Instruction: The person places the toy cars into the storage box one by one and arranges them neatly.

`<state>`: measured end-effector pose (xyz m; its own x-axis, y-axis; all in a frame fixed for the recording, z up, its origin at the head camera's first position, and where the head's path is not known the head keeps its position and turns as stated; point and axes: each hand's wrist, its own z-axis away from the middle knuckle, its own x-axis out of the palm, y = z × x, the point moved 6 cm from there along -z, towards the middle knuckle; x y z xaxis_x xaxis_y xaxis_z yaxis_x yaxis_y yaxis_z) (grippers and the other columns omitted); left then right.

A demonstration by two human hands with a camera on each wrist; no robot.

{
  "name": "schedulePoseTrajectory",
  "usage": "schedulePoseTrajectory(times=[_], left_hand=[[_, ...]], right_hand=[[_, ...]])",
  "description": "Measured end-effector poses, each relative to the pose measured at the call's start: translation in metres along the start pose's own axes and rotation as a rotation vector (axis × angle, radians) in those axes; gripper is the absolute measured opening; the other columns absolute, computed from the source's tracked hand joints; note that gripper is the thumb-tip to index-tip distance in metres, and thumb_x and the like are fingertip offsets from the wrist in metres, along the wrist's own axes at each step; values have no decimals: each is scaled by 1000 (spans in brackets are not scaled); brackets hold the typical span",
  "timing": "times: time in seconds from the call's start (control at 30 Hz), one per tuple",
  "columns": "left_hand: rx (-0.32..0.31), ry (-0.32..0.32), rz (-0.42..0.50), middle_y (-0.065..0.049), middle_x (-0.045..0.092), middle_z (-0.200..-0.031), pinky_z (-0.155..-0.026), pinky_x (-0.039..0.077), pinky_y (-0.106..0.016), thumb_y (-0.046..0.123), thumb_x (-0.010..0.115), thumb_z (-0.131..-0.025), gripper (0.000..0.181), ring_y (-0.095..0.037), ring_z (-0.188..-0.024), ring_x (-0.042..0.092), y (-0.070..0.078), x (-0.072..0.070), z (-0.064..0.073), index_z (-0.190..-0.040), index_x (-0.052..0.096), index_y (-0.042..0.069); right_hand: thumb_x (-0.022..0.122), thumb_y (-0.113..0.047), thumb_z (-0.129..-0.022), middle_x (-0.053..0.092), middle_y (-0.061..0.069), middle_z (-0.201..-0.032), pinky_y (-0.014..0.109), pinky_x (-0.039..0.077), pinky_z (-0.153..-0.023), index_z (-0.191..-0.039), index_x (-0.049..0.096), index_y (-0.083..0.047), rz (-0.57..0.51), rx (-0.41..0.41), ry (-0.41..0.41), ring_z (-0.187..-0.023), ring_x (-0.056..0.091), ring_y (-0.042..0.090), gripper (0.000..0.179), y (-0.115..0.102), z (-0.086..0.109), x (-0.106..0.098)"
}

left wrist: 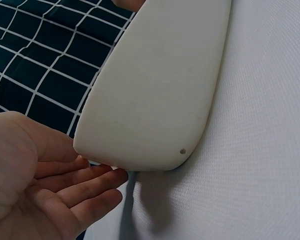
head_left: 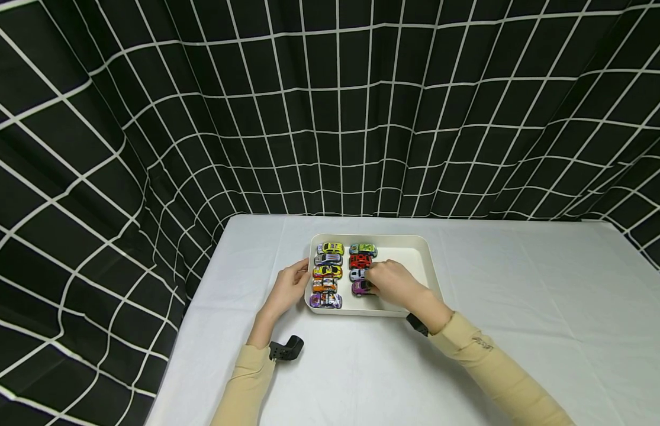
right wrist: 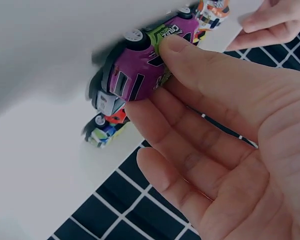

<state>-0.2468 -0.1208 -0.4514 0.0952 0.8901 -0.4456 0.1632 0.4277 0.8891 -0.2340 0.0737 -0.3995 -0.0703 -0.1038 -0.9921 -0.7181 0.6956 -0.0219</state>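
Observation:
A white tray (head_left: 385, 312) holds toy cars in two columns. My right hand (head_left: 395, 285) reaches over the right column and pinches a purple toy car (right wrist: 132, 72) at its near end, thumb on one side and fingertips on the other. Just beyond that lies a silver toy car (head_left: 357, 274), partly covered by the hand, then a red toy car (head_left: 360, 261) and a green toy car (head_left: 363, 249). At the tray's left side my left hand (head_left: 288, 289) touches the outer wall, its fingers fairly straight in the left wrist view.
The left column holds a yellow toy car (head_left: 330, 248), a grey one, a red-and-yellow one, an orange-and-white car (head_left: 325, 285) and a purple-and-white car (head_left: 326, 300). A white cloth (head_left: 521, 307) covers the table. Behind hangs a black curtain (head_left: 356, 106) with white grid lines.

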Motion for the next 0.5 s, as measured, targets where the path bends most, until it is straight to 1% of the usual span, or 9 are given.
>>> schedulePoseTrajectory(times=[0.23,0.5], left_hand=[[-16,-2,4,-27,51,-127,-90,51,-33,2,50,-93,41,-34,-107,58,-2,0,0,-132,42,-12],[-24,-5,10,-27,50,-127,-91,50,-33,2,50,-93,42,-35,-108,58,-2,0,0,-132,41,-12]], right_hand=[[76,-5,-71,56,-1,-64,35,49,-58,-66,61,-8,8,-3,-2,-58,54,16,16,-2,-2,4],[77,-7,-71,59,0,-66,35,49,-58,-69,63,-7,17,-3,-5,-60,56,18,14,-2,-2,7]])
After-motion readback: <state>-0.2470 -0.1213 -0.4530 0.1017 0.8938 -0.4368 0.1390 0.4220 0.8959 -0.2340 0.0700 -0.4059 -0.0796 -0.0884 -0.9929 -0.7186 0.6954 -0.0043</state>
